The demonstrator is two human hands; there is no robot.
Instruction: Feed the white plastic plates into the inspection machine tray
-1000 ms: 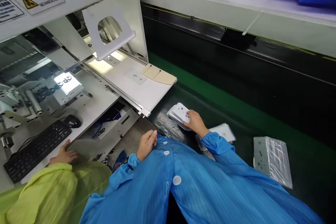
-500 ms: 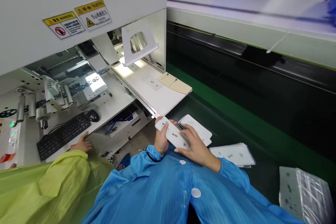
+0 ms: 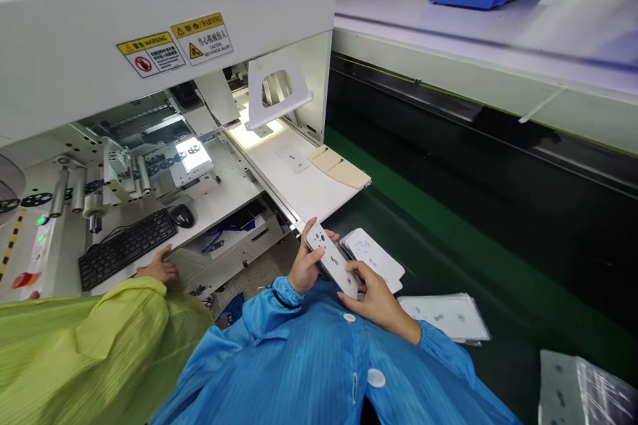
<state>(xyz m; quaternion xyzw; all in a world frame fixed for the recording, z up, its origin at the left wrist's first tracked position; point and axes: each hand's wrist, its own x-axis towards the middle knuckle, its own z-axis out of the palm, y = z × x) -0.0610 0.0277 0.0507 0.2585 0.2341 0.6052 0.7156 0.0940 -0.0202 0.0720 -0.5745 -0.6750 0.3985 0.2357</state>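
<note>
A white phone back panel (image 3: pixel 333 260) with dark round holes near its top and small dark marks lower down is held in front of my chest. My left hand (image 3: pixel 304 264) grips its upper left edge, thumb on the face. Around the lower right edge close the fingers and thumb of my right hand (image 3: pixel 371 293). Just beyond it lies a stack of similar white panels (image 3: pixel 375 257) on the dark green belt. Another stack of white panels (image 3: pixel 448 317) rests to the right, near my right forearm.
A white machine (image 3: pixel 279 6) with warning labels stands ahead, its white feed table (image 3: pixel 304 189) bearing a beige board (image 3: pixel 343 167). On the left are a keyboard (image 3: pixel 127 246), a mouse (image 3: pixel 182 215) and a co-worker's hand (image 3: pixel 158 268). A plastic-wrapped pack (image 3: pixel 583 392) lies at lower right.
The panel has turned more upright and tilted away, so its face looks narrower. Both hands still hold it. The whole view has shifted slightly, with surroundings appearing lower and further right.
</note>
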